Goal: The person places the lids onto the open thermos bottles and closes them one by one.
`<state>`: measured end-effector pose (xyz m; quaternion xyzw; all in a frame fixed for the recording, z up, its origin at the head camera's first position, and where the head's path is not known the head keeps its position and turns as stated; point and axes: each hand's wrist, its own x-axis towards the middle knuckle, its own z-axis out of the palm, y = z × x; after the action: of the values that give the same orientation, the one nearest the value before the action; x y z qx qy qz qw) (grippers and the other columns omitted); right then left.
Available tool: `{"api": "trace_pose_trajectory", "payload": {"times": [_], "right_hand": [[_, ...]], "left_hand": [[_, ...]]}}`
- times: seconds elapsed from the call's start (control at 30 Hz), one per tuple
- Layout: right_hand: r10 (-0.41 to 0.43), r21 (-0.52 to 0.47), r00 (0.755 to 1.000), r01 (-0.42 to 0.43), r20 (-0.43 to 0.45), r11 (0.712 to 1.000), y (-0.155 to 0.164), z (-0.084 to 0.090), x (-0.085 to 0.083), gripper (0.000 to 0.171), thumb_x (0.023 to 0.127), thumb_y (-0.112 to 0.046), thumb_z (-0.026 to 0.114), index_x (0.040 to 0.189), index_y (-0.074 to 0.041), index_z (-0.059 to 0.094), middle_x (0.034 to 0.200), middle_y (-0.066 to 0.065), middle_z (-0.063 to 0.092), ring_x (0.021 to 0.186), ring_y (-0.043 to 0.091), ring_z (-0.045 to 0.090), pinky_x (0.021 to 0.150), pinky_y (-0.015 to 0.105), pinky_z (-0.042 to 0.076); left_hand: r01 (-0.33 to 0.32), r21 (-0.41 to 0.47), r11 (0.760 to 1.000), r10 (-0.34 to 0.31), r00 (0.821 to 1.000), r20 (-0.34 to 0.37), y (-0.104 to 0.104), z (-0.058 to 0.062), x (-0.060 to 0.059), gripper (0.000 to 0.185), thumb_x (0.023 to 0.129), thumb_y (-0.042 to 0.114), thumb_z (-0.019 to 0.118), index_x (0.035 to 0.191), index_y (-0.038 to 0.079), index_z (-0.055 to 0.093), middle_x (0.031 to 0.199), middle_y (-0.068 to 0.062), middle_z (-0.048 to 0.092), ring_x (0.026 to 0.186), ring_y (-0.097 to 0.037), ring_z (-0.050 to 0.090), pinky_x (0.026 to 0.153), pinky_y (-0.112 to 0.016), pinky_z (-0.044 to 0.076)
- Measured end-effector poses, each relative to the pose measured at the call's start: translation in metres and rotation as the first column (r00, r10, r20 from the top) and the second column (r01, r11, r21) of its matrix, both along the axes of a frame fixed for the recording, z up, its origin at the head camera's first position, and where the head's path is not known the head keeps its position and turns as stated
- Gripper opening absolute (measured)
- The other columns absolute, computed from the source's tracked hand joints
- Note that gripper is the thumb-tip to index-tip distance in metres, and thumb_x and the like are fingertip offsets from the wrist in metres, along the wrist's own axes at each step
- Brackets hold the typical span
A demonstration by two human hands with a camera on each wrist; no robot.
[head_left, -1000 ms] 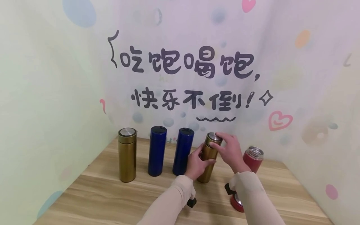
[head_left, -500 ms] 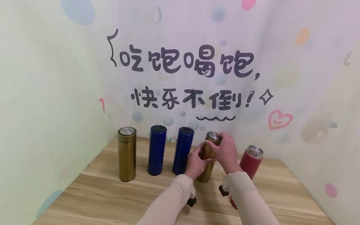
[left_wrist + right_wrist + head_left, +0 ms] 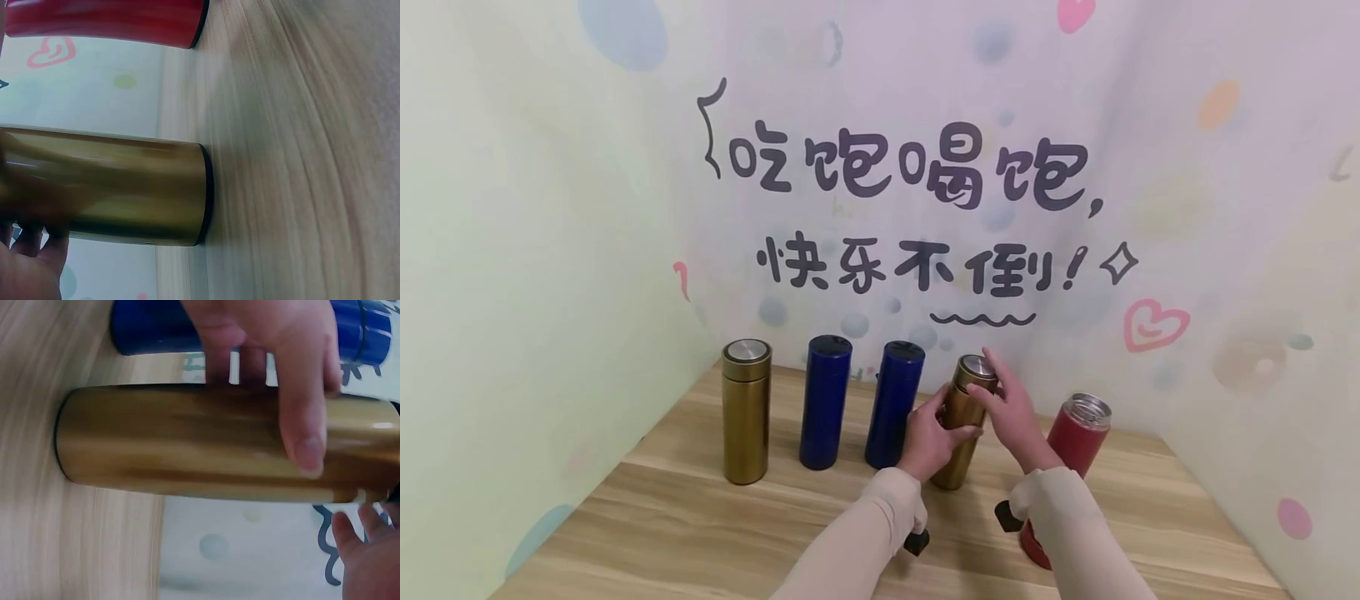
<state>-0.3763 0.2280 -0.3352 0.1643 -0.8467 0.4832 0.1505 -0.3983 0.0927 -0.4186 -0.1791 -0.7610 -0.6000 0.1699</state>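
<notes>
Left hand [image 3: 928, 437]: thumb and fingers wrapped round the body of a gold vacuum flask [image 3: 187, 440], upright on the table [image 3: 647, 533] right of two blue flasks [image 3: 826, 404]. Right hand [image 3: 1018, 421]: thumb and fingers spread about its steel-topped lid [image 3: 979, 367]; cannot tell if pinching. Red flask [image 3: 1078, 442]: uncapped, contents not visible. Versus 0.5 s ago: right thumb shifted rightward across lid.

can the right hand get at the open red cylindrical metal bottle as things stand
Probably yes: the red bottle stands with its upper part free, though the right beige fabric sleeve covers its base in the head view. The right hand would likely first leave the gold cylindrical bottle it touches.
</notes>
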Motion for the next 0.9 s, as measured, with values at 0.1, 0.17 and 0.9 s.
{"api": "trace_pose_trajectory", "payload": {"times": [0.1,0.17,0.9], "right_hand": [[0.041,-0.037,0.999,-0.040,0.023,0.999,0.005,0.005,0.001,0.056,0.099,-0.018,0.057,0.151,-0.013,0.036,0.152,0.018,0.035,0.136,0.038,0.036,0.108,0.056,0.030],[0.041,-0.016,0.999,-0.041,0.026,0.999,0.008,0.007,0.001,0.055,0.098,-0.016,0.058,0.149,-0.013,0.040,0.150,0.018,0.038,0.134,0.039,0.038,0.107,0.058,0.030],[-0.325,0.135,0.924,0.355,-0.203,0.925,-0.019,-0.002,-0.004,0.056,0.085,-0.034,0.077,0.125,-0.003,0.053,0.118,0.015,0.051,0.110,0.031,0.042,0.091,0.049,0.046]], "left_hand": [[0.006,0.007,1.000,-0.006,1.000,-0.008,0.000,0.000,0.000,0.076,0.079,0.036,0.081,0.145,0.019,0.047,0.126,-0.006,0.063,0.106,-0.018,0.063,0.088,-0.037,0.053],[0.005,0.012,1.000,-0.005,1.000,-0.010,0.000,0.000,0.000,0.077,0.079,0.036,0.081,0.146,0.018,0.046,0.126,-0.006,0.063,0.106,-0.019,0.063,0.088,-0.037,0.052],[-0.004,0.029,1.000,0.003,0.999,0.037,0.003,0.001,0.002,0.075,0.080,0.033,0.081,0.146,0.022,0.047,0.130,-0.007,0.061,0.111,-0.023,0.062,0.089,-0.041,0.052]]}}
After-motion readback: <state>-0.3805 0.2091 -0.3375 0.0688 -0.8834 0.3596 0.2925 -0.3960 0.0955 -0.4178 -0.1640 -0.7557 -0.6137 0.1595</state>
